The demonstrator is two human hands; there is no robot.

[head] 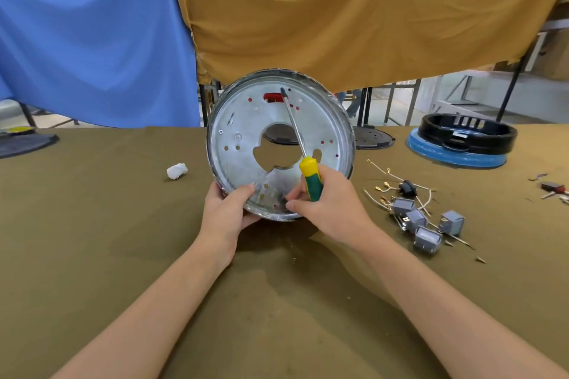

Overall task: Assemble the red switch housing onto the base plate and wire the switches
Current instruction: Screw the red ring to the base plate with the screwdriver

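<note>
A round silver base plate point(246, 126) stands tilted on its edge above the table, its flat face toward me. My left hand point(229, 209) grips its lower left rim. My right hand point(326, 203) holds a screwdriver point(309, 175) with a yellow and green handle, while its fingers also touch the plate's lower rim. The metal shaft runs up across the plate and its tip sits beside the red switch housing point(274, 97), which shows through a slot near the plate's top. Several grey switches point(426, 226) with loose wires point(388, 177) lie on the table to the right.
A black ring on a blue round base point(458, 144) stands at the far right. A crumpled white wad point(177, 171) lies left of the plate. Small parts point(551, 188) sit at the right edge, a black disc point(371, 137) behind the plate. Blue and mustard cloths hang behind.
</note>
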